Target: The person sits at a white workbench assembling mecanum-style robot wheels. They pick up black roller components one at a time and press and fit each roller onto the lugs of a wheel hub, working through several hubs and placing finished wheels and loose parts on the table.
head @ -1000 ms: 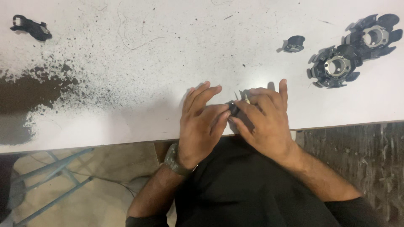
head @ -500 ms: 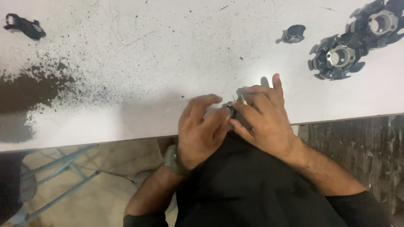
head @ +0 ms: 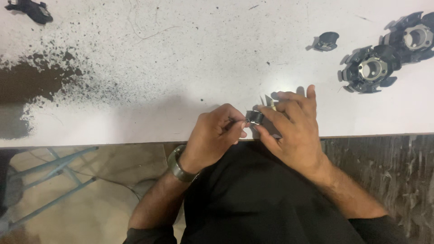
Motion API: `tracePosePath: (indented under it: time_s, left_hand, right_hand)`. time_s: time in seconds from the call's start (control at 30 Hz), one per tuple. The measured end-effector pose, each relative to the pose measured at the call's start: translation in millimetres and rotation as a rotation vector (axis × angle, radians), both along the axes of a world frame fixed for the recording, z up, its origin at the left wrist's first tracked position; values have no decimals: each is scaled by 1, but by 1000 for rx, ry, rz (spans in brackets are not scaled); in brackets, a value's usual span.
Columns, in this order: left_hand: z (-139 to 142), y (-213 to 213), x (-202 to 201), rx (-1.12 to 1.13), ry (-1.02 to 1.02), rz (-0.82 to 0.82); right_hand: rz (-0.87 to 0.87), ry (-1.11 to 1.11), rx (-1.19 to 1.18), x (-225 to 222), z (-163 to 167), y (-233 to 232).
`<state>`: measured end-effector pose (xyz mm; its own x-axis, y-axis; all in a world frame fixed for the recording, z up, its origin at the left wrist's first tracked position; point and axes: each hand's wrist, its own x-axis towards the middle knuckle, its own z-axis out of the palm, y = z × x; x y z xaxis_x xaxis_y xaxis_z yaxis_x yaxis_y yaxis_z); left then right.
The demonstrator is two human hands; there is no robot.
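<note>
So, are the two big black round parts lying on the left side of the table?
No, both big black round parts lie at the table's far right, beyond the right hand.

Matt white table (head: 190, 54), black-speckled and worn; dark plastic finned parts (head: 370, 70) with dull metal cores.

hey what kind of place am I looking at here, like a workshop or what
Probably a small workshop or assembly bench. A worn white table has a dark stain and scattered specks, two black finned parts with metal hubs lie on it, and the left hand and right hand hold a small black part at its edge.
</note>
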<state>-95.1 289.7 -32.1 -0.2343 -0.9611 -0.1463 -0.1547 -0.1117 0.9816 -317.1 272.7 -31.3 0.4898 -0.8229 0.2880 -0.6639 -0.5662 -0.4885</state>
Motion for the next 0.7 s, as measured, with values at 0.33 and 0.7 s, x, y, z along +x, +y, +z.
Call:
tracePosePath:
  time_s: [0.33, 0.7]
  left_hand:
    - [-6, 7, -19, -236, -72, 136]
    - [-6, 11, -23, -222, -131, 164]
  right_hand:
    - [26, -305, -35, 2, -26, 30]
    - [-1, -276, -62, 7, -11, 27]
